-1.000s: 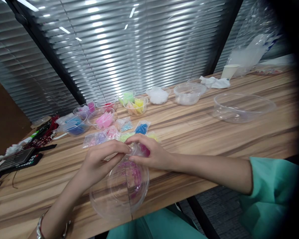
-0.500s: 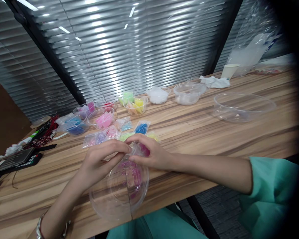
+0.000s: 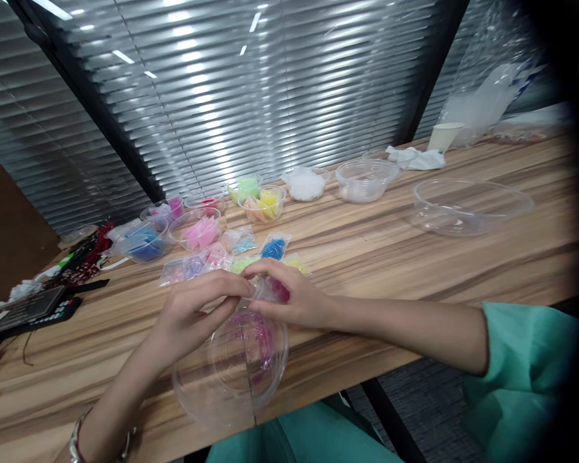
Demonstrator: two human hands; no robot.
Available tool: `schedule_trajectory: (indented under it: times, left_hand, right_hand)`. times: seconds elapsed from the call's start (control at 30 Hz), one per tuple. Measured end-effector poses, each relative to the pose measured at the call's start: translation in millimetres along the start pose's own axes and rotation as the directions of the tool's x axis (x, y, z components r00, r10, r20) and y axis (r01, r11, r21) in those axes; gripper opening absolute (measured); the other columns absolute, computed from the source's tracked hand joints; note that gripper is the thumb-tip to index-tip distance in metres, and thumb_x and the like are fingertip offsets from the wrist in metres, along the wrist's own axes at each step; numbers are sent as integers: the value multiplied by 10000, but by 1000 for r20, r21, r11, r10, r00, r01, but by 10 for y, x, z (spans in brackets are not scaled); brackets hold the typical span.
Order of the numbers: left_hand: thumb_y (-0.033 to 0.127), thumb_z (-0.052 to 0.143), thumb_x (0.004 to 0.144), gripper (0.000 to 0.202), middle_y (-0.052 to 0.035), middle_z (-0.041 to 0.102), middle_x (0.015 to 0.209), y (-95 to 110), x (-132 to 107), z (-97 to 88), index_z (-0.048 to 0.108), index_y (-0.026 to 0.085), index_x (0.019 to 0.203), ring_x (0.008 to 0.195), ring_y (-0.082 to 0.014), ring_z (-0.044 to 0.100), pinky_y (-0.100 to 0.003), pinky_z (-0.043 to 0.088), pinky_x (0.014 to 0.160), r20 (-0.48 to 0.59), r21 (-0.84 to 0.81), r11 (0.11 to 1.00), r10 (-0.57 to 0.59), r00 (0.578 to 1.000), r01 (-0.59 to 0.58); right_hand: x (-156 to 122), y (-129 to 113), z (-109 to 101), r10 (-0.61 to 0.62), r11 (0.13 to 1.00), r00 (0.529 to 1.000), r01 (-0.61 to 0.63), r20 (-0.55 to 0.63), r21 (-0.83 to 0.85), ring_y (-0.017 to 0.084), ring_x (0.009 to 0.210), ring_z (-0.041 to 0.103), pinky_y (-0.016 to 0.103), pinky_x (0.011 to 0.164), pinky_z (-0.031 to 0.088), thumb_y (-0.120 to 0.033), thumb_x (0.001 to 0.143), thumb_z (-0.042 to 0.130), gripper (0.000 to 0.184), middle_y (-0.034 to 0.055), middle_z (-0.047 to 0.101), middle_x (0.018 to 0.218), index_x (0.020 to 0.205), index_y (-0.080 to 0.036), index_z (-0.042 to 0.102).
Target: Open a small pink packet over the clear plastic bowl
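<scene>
Both hands meet over a clear round plastic bowl (image 3: 193, 399) near the table's front edge. My left hand (image 3: 197, 308) pinches one side of a small clear plastic bag (image 3: 265, 289) with thumb and forefinger. My right hand (image 3: 289, 296) grips the bag's other side, and dark pink contents show beside its fingers. Pink-magenta beads or bits (image 3: 265, 341) lie in the right part of the bowl below. Just beyond the hands lie small bags, among them a blue one (image 3: 273, 247), a purple one (image 3: 193, 265) and a pink one (image 3: 217, 256).
Farther back stand clear tubs with pink (image 3: 202, 231), blue (image 3: 145, 244), yellow (image 3: 269, 200) and white (image 3: 306, 184) contents. A large clear container (image 3: 463, 222), a paper cup (image 3: 444, 136) and crumpled tissue (image 3: 415, 158) are on the right. A black device (image 3: 33, 315) sits at left.
</scene>
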State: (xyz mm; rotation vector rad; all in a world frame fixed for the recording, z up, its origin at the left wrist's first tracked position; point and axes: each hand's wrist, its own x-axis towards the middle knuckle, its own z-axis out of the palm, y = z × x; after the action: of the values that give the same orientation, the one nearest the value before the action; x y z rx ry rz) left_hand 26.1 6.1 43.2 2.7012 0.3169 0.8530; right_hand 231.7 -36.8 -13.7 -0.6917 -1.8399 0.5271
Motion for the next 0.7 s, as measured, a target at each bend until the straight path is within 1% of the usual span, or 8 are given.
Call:
schedule_trajectory:
  times: [0.3, 0.53, 0.7]
  left_hand:
    - [37, 584, 859, 218, -26, 687, 935, 17, 8, -5, 643, 197, 995, 889, -133, 661, -218, 526, 797, 5, -2, 1000, -5, 1000, 5]
    - [2, 601, 843, 235, -9, 675, 933, 10, 5, -2, 640, 187, 982, 904, -101, 644, -183, 501, 825, -2, -12, 1000, -1, 1000, 1]
    - [8, 603, 845, 239, -8, 676, 937, 9, 2, -1, 640, 193, 993, 901, -101, 644, -186, 504, 819, -2, -6, 1000, -2, 1000, 2]
  right_hand:
    - [10, -2, 6, -18, 1000, 1000, 17, -6, -6, 190, 1028, 576, 334, 903, 454, -355, 857, 643, 362, 79, 610, 1090, 1140, -160, 530]
    - [4, -15, 8, -15, 1000, 1000, 15, -4, -9, 186, 1027, 575, 327, 906, 450, -337, 855, 650, 363, 76, 610, 1089, 1145, -154, 532]
    - [4, 0, 11, -11, 1000, 1000, 11, 3, 0, 187, 1036, 572, 330, 909, 448, -333, 856, 650, 373, 79, 606, 1099, 1156, -147, 530]
